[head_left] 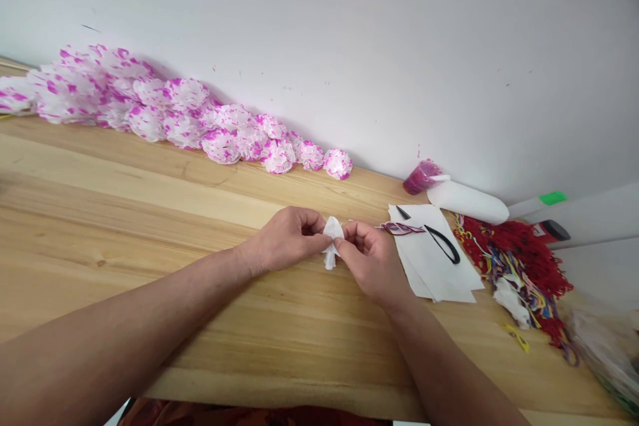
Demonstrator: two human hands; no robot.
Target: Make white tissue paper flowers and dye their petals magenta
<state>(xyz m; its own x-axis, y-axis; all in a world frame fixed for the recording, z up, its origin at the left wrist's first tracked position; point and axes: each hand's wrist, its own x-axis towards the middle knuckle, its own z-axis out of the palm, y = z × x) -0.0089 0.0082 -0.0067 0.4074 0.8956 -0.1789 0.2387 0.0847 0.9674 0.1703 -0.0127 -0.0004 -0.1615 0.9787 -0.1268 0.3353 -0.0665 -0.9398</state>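
A small piece of white paper (333, 226), gathered at its middle and fanned above and below, is pinched between my two hands over the wooden table. My left hand (294, 238) grips its left side with thumb and fingertips. From the right, my right hand (370, 254) pinches the same middle. Just beyond that hand's knuckles lies a bundle of maroon and white thread (403, 228). It rests on a stack of white paper sheets (432, 273), beside a black loop handle (444, 245) and a dark pointed tip (403, 212).
White paper pompoms with magenta spots (182, 113) line the wall at the left. Back right stand a cup of magenta liquid (422, 176) and a white roll (468, 202). Red yarn (529, 259), coloured threads and a clear plastic bag (606, 349) lie at the right.
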